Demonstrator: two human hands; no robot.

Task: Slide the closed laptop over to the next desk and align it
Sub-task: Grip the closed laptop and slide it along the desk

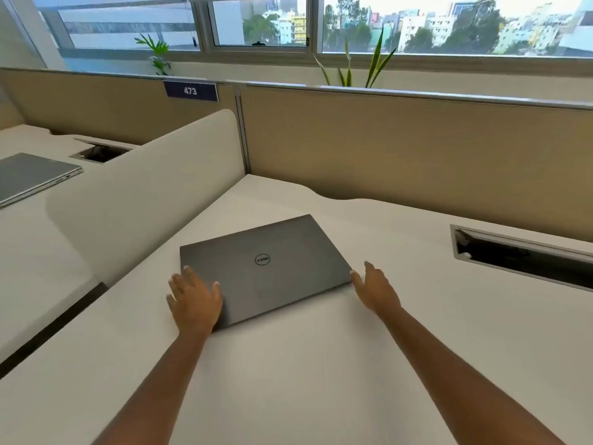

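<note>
Head camera: a closed grey laptop (266,268) lies flat on a white desk (321,380), turned at an angle to the desk's edges, its round lid logo facing up. A person's two bare arms reach in from 6 o'clock. The left hand (195,300) rests spread and flat on the laptop's near-left corner, at about 8 o'clock from the logo, fingers extended and gripping nothing. The right hand (375,289) is open too, palm turned inward, its fingertips (354,273) touching the laptop's right corner at about 3 o'clock from the logo.

At 9 o'clock from the laptop a rounded white divider (144,194) separates this desk from the neighbouring desk (32,261), where a second closed silver laptop (29,178) lies partly out of frame beside an open cable hatch (101,152). A long cable slot (519,258) is set into the near desk at 3 o'clock. Tan partition panels (417,155) run along the back at 12 o'clock, carrying a dark sign reading 473 (191,90). Green plants (362,65) rise behind them, before windows (256,24) showing city buildings and trees.
</note>
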